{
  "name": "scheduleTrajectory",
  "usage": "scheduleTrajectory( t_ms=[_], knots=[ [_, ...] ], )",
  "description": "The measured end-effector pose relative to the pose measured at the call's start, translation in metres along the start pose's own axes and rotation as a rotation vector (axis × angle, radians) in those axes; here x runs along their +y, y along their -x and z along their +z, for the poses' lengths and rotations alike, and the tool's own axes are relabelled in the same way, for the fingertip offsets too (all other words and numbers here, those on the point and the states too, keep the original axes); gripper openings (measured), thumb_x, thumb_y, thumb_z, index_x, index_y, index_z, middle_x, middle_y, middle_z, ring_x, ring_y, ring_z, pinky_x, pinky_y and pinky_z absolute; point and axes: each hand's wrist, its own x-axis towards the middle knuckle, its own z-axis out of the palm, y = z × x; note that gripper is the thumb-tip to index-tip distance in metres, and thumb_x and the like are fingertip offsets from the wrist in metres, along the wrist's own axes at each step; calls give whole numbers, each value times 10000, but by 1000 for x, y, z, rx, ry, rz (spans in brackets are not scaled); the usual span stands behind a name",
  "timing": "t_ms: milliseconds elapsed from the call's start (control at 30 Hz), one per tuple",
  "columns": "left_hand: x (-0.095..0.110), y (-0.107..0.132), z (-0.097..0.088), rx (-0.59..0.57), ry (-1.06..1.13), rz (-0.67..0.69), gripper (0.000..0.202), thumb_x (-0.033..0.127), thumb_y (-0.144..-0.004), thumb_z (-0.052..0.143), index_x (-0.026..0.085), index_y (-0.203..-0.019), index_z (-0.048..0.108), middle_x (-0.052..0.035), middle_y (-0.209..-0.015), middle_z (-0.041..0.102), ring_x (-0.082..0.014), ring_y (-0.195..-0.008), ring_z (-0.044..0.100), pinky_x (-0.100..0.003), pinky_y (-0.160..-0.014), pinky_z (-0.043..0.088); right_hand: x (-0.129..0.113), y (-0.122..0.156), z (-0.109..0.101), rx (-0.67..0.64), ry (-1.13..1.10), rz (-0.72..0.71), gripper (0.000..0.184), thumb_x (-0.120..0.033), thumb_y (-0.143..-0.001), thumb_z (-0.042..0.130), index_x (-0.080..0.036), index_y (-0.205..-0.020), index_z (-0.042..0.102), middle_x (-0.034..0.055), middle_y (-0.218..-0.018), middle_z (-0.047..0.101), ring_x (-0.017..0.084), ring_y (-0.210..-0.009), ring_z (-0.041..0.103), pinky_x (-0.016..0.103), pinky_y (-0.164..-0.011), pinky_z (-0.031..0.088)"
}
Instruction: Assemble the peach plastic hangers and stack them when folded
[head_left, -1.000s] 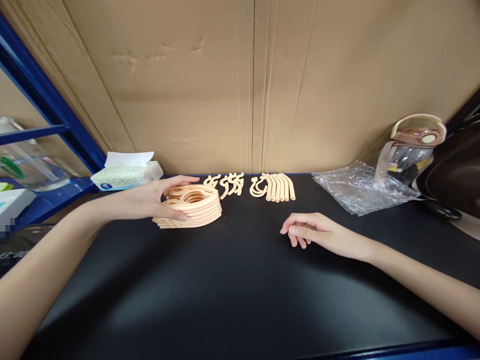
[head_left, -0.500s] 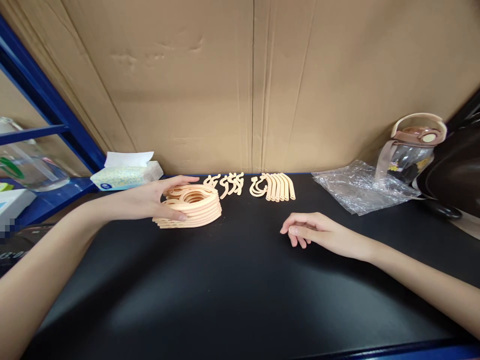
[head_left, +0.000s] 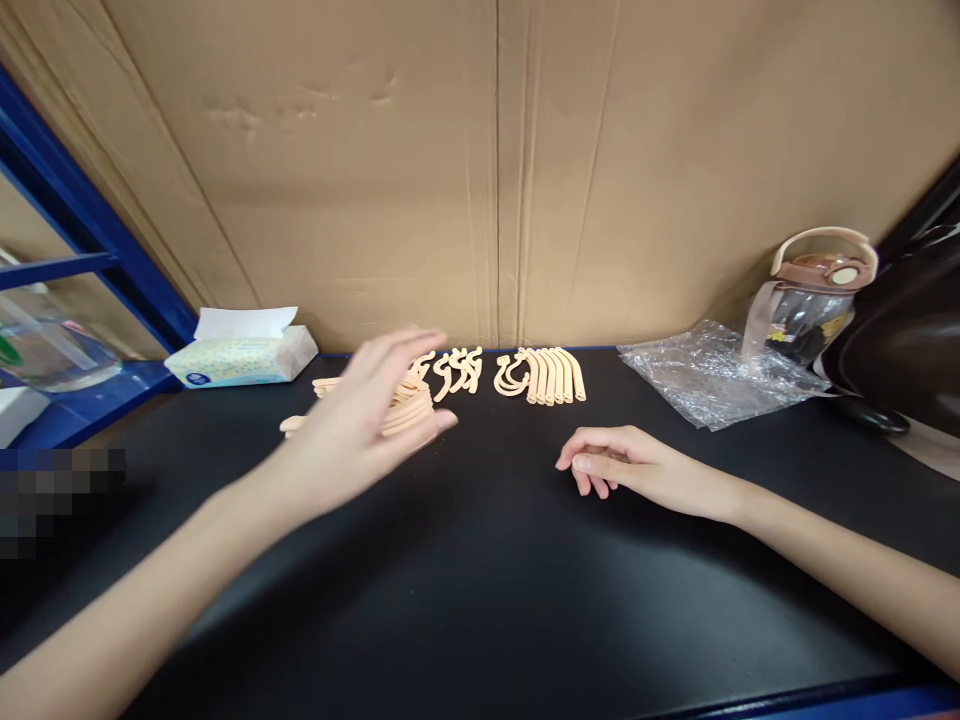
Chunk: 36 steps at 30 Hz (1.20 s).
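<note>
A stack of peach plastic pieces with rounded openings (head_left: 411, 412) sits on the black tabletop, left of centre. My left hand (head_left: 371, 410) is raised in front of it, fingers stretched and thumb apart, holding nothing and hiding much of the stack. Right of the stack lie several small curved peach hooks (head_left: 466, 370). Farther right are a few more curved hooks (head_left: 511, 374) beside a row of bent peach arms (head_left: 556, 375). My right hand (head_left: 615, 460) hovers just above or rests on the table, loosely curled, with no object visible in it.
A tissue pack (head_left: 240, 348) stands at the back left by a blue metal frame (head_left: 142, 290). Crumpled clear plastic (head_left: 712, 375) lies at the back right, beside a drinking bottle with a brown lid (head_left: 814, 300). A cardboard wall (head_left: 420, 200) closes off the back.
My left hand has let go of the stack and moved right and toward me, fingers opened. My right hand stays in nearly the same place. The view has shifted slightly.
</note>
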Motion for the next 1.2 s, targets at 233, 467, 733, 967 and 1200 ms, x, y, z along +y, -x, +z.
scheduleTrajectory(
  t_ms=[233, 467, 733, 967, 1200],
  knots=[
    [37, 19, 43, -421, 166, 53, 589, 487, -966, 451, 268, -1480, 261, -60, -1543, 316, -251, -1427, 283, -428, -1143, 337, 0, -1, 0, 5, -1, -1, 335, -475, -938, 503, -174, -1006, 632, 7, -767, 611, 116, -659, 542, 260, -631, 447],
    [32, 20, 54, -555, 124, 51, 626, 530, -979, 380, 182, -1490, 288, -98, -1569, 250, -290, -1434, 260, -480, -1152, 296, -2, 0, 0, 6, 22, 6, 345, -485, -936, 499, -176, -1005, 636, 9, -766, 615, 119, -663, 549, 260, -629, 452],
    [26, 18, 49, -521, 79, 127, 541, 494, -985, 401, 232, -1458, 367, -71, -1535, 343, -277, -1403, 334, -452, -1137, 318, 0, -1, 0, 118, 326, -77, 337, -484, -956, 453, -206, -984, 641, 26, -805, 641, 149, -728, 582, 283, -672, 458],
    [25, 19, 50, -479, 77, 149, 528, 487, -983, 414, 240, -1449, 383, -72, -1520, 371, -272, -1382, 373, -428, -1124, 342, 5, -2, -10, 350, 806, -260, 248, -379, -960, 451, -242, -1065, 629, 88, -1165, 601, 262, -1099, 530, 460, -972, 439],
    [27, 18, 49, -500, 64, 139, 534, 492, -983, 408, 236, -1451, 379, -71, -1526, 360, -270, -1390, 360, -429, -1131, 332, 13, -6, -15, 336, 946, -234, 424, -381, -970, 427, -205, -1351, 486, 110, -1351, 552, 281, -1278, 454, 504, -1064, 379]
  ],
)
